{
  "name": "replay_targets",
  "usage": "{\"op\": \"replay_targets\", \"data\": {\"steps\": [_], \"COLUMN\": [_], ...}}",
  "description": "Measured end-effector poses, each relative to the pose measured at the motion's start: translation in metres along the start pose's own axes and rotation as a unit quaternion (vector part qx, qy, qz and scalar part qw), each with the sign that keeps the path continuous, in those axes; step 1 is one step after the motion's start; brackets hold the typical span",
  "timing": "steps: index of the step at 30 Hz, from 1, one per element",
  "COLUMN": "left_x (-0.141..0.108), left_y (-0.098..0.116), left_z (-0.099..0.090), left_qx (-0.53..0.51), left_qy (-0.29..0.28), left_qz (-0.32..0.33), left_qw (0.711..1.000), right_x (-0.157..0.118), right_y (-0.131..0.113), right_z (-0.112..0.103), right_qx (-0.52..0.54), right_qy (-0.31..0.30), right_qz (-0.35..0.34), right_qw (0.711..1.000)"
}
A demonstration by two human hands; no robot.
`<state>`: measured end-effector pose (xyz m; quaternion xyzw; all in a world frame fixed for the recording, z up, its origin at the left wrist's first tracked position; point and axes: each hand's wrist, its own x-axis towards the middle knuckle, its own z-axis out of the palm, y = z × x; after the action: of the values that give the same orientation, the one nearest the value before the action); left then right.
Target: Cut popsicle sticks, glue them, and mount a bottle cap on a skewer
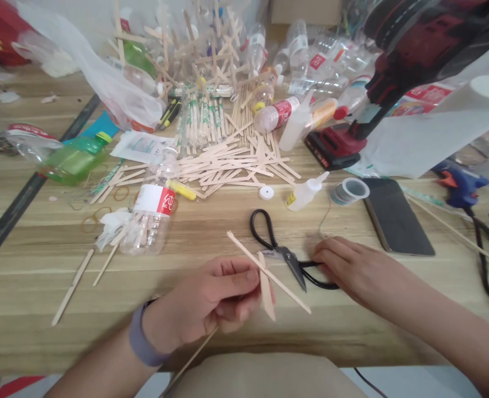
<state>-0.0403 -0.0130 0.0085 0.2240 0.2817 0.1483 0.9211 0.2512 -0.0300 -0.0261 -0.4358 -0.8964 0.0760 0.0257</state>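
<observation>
My left hand [223,293] pinches two thin wooden sticks that cross each other. The longer crossed stick [288,290] slants down to the right, and the flatter, wider stick [266,296] lies across it near my thumb. My right hand [347,265] has its fingers curled over one handle loop of the black-handled scissors [289,260], which lie on the table with blades towards me. Its fingertips are partly hidden. A thin thread runs from the spool [349,190] down to near these fingers. A small glue bottle [304,193] stands behind the scissors.
A heap of wooden sticks [227,163] and plastic bottles fills the back. A labelled bottle [148,215] holding sticks stands left of centre. At the right are a phone [397,215], a red-black power tool [339,141] and a blue glue gun [459,182]. Single sticks [73,287] lie at the left.
</observation>
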Motion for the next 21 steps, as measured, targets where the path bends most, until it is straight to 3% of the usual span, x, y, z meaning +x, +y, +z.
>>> {"op": "replay_targets", "data": {"steps": [4, 6, 7, 8, 9, 12, 14, 17, 19, 21], "left_x": [-0.003, -0.005, -0.006, -0.007, -0.007, -0.006, -0.004, 0.002, 0.003, 0.003], "left_y": [0.001, 0.004, 0.005, 0.007, 0.008, 0.010, 0.009, 0.007, 0.007, 0.008], "left_z": [-0.004, -0.005, -0.005, -0.005, -0.006, -0.007, -0.009, -0.012, -0.014, -0.016], "left_qx": [-0.009, -0.016, -0.023, -0.034, -0.047, -0.066, -0.058, -0.036, -0.019, 0.010], "left_qy": [0.011, 0.029, 0.035, 0.038, 0.037, 0.028, 0.033, 0.039, 0.021, 0.008], "left_qz": [0.078, 0.125, 0.148, 0.168, 0.185, 0.229, 0.261, 0.298, 0.323, 0.350], "left_qw": [0.997, 0.992, 0.988, 0.984, 0.981, 0.971, 0.963, 0.953, 0.946, 0.937], "right_x": [-0.003, -0.009, -0.013, -0.017, -0.021, -0.027, -0.027, -0.021, -0.016, -0.014], "right_y": [-0.003, -0.005, -0.007, -0.010, -0.013, -0.028, -0.040, -0.059, -0.069, -0.076], "right_z": [-0.009, -0.015, -0.017, -0.018, -0.019, -0.017, -0.016, -0.018, -0.018, -0.017], "right_qx": [0.146, 0.285, 0.371, 0.465, 0.569, 0.817, 0.891, 0.947, 0.962, 0.966], "right_qy": [-0.030, -0.056, -0.059, -0.056, -0.049, -0.068, -0.098, -0.093, -0.110, -0.138], "right_qz": [0.069, 0.121, 0.148, 0.173, 0.192, 0.190, 0.177, 0.153, 0.136, 0.136], "right_qw": [0.987, 0.949, 0.915, 0.867, 0.798, 0.540, 0.406, 0.266, 0.209, 0.170]}}
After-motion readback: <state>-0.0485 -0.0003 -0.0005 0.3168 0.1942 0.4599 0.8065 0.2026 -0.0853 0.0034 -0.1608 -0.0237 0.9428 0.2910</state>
